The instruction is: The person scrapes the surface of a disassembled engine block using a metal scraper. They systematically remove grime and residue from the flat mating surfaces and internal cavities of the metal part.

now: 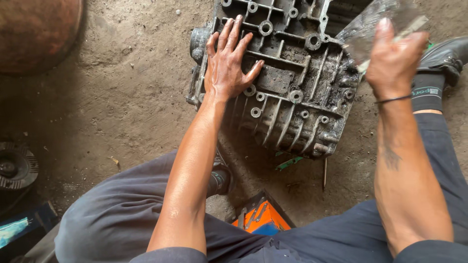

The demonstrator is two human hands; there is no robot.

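Two hands work a grimy ribbed metal casing (287, 83): left fingers (229, 41) spread flat, right fingers (390, 36) pinching a scraper (409, 29).

Repair workshop, dirt floor (122, 97), greasy engine casing (287, 83), orange toolbox (261, 219)

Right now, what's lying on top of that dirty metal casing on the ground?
The left hand lies flat on the ribbed casing, fingers spread. The ribs beneath the palm are covered.

Left hand (228, 65) flat, fingers spread, arm extended, right hand (394, 58) raised, grip seemingly closed, blurred
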